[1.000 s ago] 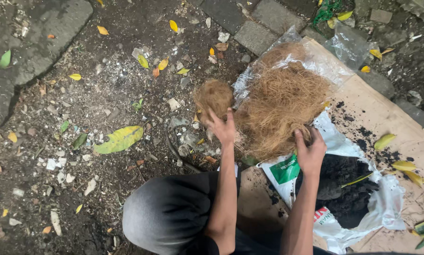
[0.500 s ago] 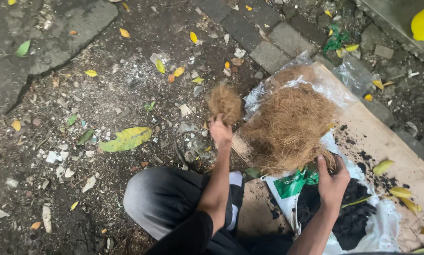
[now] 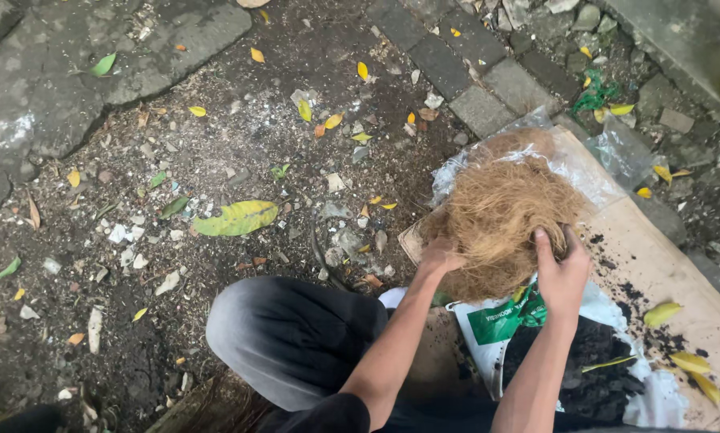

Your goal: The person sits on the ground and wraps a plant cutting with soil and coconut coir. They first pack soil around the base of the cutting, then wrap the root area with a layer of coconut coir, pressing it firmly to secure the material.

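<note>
We see our two forearms bare, no sleeves down to the wrists, no rings or watch on the left hand (image 3: 438, 256) or right hand (image 3: 563, 273). Left of the left hand, our bent knee (image 3: 292, 337) wears dark grey trousers.

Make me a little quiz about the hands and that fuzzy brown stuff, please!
1. True or false: both hands grip the fibre clump.
2. What lies under the clump? A) clear plastic bag B) a bucket C) a plate
3. Fill in: the dark soil sits on a white ____.

Key:
1. True. The left hand and right hand both grasp it.
2. A
3. bag
</note>
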